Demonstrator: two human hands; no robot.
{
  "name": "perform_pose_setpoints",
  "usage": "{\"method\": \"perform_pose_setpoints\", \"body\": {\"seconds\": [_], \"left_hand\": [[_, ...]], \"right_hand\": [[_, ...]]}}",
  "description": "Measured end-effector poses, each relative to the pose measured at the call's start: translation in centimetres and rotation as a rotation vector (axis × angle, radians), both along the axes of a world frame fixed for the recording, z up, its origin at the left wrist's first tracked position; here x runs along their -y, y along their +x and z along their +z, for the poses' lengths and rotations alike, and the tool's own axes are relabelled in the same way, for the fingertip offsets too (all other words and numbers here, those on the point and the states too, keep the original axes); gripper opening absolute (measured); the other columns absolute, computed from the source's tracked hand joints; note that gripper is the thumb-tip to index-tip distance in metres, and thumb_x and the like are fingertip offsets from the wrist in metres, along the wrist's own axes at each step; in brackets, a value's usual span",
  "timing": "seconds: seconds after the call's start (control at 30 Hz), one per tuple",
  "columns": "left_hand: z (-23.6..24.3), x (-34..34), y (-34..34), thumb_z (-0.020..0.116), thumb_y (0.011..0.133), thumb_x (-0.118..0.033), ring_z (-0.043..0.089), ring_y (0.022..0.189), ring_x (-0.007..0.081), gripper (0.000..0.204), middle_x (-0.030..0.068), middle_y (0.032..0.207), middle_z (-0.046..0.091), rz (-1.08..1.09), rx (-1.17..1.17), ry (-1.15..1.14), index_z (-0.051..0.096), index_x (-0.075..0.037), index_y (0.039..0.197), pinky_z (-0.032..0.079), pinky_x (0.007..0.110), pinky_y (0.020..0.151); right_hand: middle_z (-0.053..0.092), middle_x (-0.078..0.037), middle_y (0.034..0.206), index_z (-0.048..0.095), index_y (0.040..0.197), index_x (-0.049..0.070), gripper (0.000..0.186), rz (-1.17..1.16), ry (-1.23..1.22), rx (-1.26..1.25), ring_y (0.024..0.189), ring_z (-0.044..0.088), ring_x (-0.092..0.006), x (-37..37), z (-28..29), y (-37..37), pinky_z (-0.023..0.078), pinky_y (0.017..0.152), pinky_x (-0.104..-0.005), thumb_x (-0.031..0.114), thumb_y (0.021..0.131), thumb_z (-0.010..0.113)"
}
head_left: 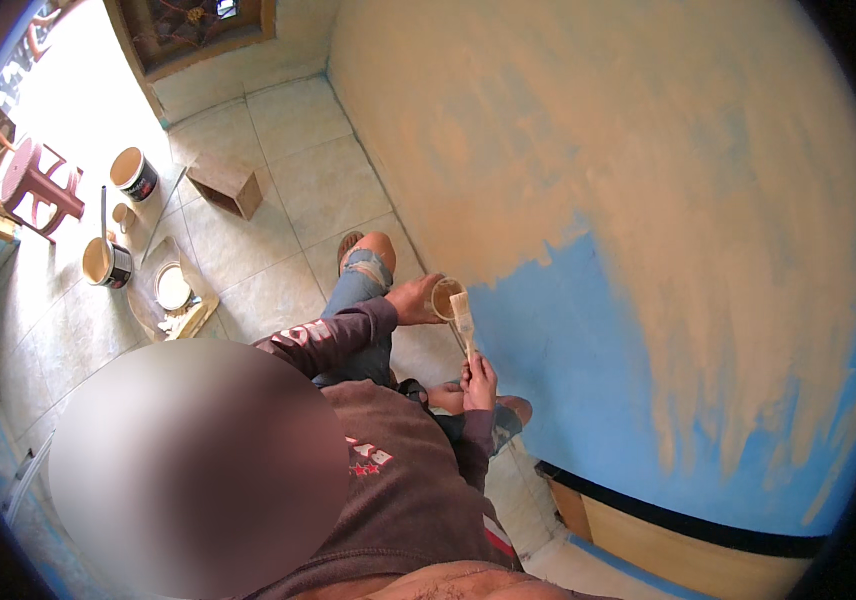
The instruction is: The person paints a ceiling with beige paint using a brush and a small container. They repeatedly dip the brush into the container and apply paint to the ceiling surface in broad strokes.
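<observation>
A grey-brown blurred oval (198, 470) covers much of the lower left, and the contents of the round, pale translucent cup (437, 293) are hard to make out. The left hand (414, 300) grasps the cup from its side; the right hand (479, 382) closes around the flat, cream-coloured paintbrush (463, 318), which overlaps the cup's edge (touching or not, I cannot tell), near the tan-and-blue painted wall (568, 330).

Plenty of room right: the wall (648, 200) stands unblocked beyond the brush (463, 318)! But the cup (443, 302) hems in the right grip (480, 382) on its far side, and a bent knee (376, 248) bars the way farther out. Left of it, open floor (288, 200), then box (228, 190), buckets (138, 183) and stool (28, 175) clutter the far left!
</observation>
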State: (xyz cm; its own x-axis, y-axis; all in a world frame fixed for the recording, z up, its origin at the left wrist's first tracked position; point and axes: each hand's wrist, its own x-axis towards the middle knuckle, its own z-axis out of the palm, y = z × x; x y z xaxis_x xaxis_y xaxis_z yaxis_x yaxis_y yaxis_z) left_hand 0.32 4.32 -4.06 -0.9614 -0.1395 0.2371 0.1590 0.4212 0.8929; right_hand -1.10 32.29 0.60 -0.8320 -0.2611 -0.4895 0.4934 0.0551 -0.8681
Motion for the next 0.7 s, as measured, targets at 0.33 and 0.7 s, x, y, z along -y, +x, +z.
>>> {"method": "perform_pose_setpoints", "body": {"seconds": [0.33,0.7], "left_hand": [[0.5,0.0,0.0,0.091,0.07,-0.037,0.058,0.123,0.0411,0.095,0.026,0.131,0.058,0.027,0.036,0.022,0.042,0.0,0.142,0.049,0.046,0.104],[0.4,0.2,-0.1,0.091,0.07,-0.035,0.058,0.124,0.0401,0.093,0.0235,0.132,0.059,-0.016,0.063,0.027,0.043,-0.001,0.142,0.049,0.046,0.104]], "right_hand": [[0.053,0.005,0.076,0.065,0.098,0.007,0.024,0.028,0.058,-0.034,0.061,0.045,-0.0021,0.7,0.5,-0.1,0.033,0.048,-0.0188,0.03,0.104,0.06],[0.058,0.002,0.085,0.067,0.11,0.004,0.021,0.018,0.125,-0.051,0.064,0.046,-0.0025,-0.1,-0.6,-0.2,0.035,0.049,-0.0175,0.024,0.104,0.06]]}}
